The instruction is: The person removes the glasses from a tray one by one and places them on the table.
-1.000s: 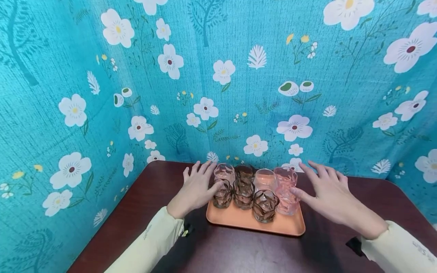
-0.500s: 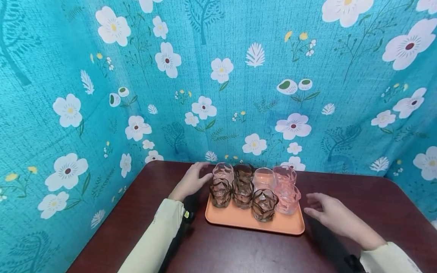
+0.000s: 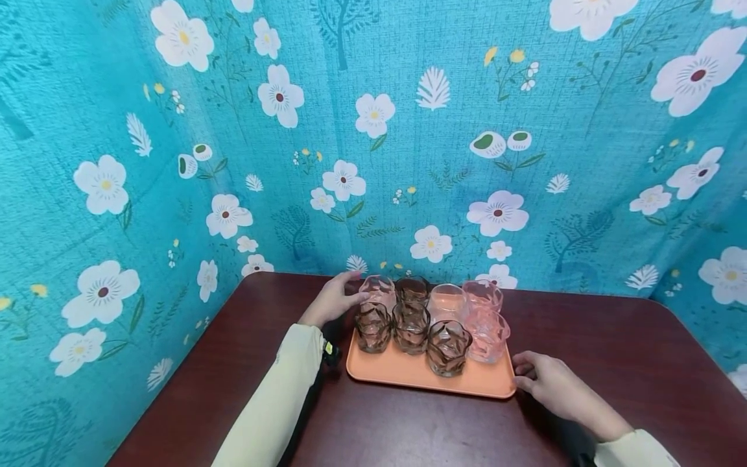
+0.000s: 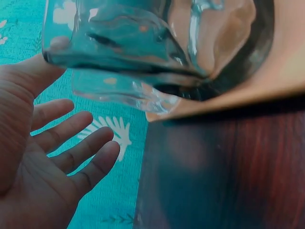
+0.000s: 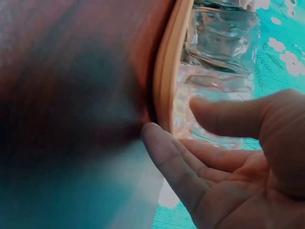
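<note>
An orange tray (image 3: 403, 373) lies on the dark table, carrying several faceted glasses. Smoky brown glasses, among them one at the front (image 3: 449, 349), stand beside a pink glass (image 3: 489, 337) and a clear glass (image 3: 448, 301). My left hand (image 3: 335, 300) is at the tray's left end with fingers spread; in the left wrist view its thumb reaches the side of a smoky glass (image 4: 128, 45). At the right front corner is my right hand (image 3: 548, 384). Its fingertips (image 5: 157, 136) meet the tray's edge from outside, while the thumb stays apart above.
A teal curtain (image 3: 315, 130) with white flowers hangs behind and to the left of the table. The table (image 3: 373, 428) extends in front of the tray and off to the right (image 3: 595, 337).
Both hands have come down from above the glasses to the tray's two ends. My right hand has moved nearer to me and in against the edge. The glasses keep their places on the tray.
</note>
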A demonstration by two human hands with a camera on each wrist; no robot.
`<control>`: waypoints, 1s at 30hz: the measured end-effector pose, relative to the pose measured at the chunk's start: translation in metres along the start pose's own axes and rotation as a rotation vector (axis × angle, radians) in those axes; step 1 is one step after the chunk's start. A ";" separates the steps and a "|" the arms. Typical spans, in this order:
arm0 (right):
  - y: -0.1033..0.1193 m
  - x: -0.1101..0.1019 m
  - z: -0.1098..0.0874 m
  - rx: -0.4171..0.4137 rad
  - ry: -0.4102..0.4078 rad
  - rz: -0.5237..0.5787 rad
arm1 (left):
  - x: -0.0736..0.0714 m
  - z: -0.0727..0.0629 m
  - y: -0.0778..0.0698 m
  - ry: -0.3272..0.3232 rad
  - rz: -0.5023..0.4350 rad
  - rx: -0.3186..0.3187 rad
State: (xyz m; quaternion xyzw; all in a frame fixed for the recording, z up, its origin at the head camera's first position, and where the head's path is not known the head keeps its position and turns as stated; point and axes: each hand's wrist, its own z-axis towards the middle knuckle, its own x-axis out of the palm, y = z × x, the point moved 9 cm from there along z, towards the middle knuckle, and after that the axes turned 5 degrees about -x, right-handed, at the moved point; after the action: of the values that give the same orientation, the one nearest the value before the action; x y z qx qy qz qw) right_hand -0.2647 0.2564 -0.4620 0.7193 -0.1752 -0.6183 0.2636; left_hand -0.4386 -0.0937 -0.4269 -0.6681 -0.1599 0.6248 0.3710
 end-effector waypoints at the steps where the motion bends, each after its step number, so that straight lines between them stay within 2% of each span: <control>1: 0.000 0.000 0.000 0.001 -0.007 0.002 | 0.001 0.001 -0.002 0.005 0.006 0.004; 13: 0.001 0.006 0.001 -0.004 -0.050 0.007 | 0.012 0.009 -0.026 0.092 0.067 0.077; 22: -0.001 0.006 0.000 0.018 -0.067 0.034 | 0.015 0.015 -0.034 0.132 0.125 0.058; 30: -0.002 0.007 -0.001 0.045 -0.068 0.058 | 0.019 0.018 -0.043 0.137 0.168 0.050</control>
State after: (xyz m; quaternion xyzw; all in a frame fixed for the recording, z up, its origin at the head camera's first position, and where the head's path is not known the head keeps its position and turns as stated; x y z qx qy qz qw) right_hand -0.2630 0.2539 -0.4683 0.6984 -0.2187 -0.6303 0.2592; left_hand -0.4418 -0.0469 -0.4099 -0.7109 -0.0616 0.6104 0.3440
